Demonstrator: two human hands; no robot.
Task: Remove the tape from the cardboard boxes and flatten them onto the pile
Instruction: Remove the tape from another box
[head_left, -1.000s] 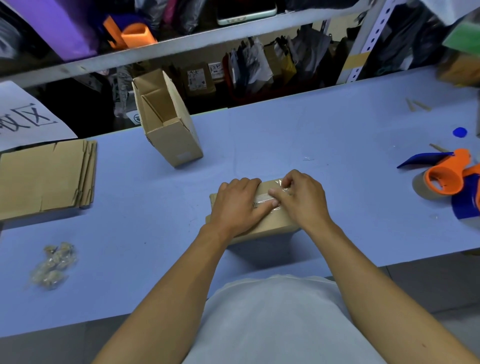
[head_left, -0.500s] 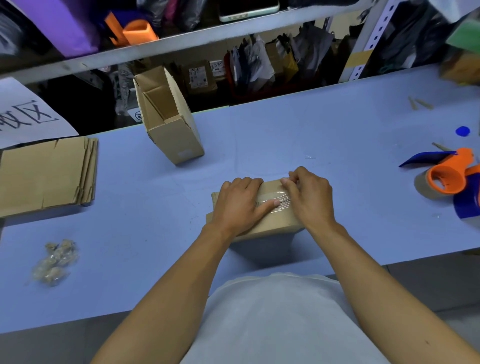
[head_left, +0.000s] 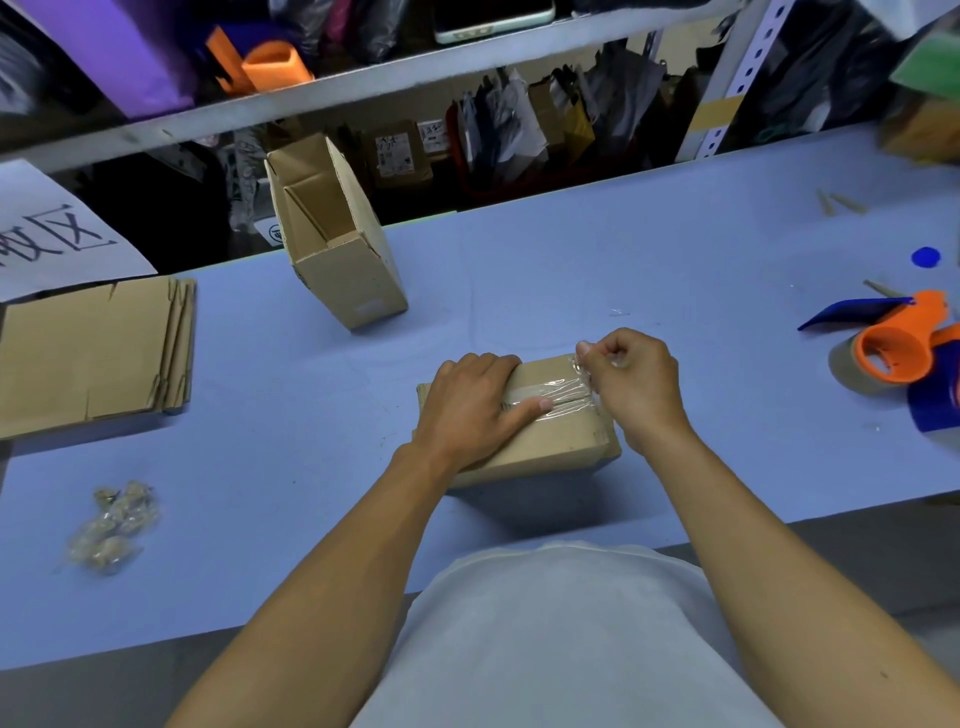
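at the far left the pile (head_left: 88, 353) of flattened cardboard lies on the blue table (head_left: 571, 270), with a clump of used tape (head_left: 114, 525) nearer the front edge; neither has moved since the earlier frames. further in, an open box (head_left: 337, 244) stands upright by the table's back edge, untouched.

in the middle sits the sealed box (head_left: 545, 436), the one in hand. the left hand (head_left: 467, 410) presses flat on its top, fingers spread and extended, gripping nothing, just pinning it down. the clear tape (head_left: 558, 397) along the seam now looks wrinkled and lifted at its right end.

that is the change: a second ago the right hand (head_left: 634, 384) lay over the seam beside the left, picking at the strip. now it has drawn off to the box's right edge, curled into a near fist, thumb and forefinger pinched on the freed tape end. the peel seems begun; flattening is not yet started.

far right, a tape dispenser (head_left: 893, 348) rests unmoved.
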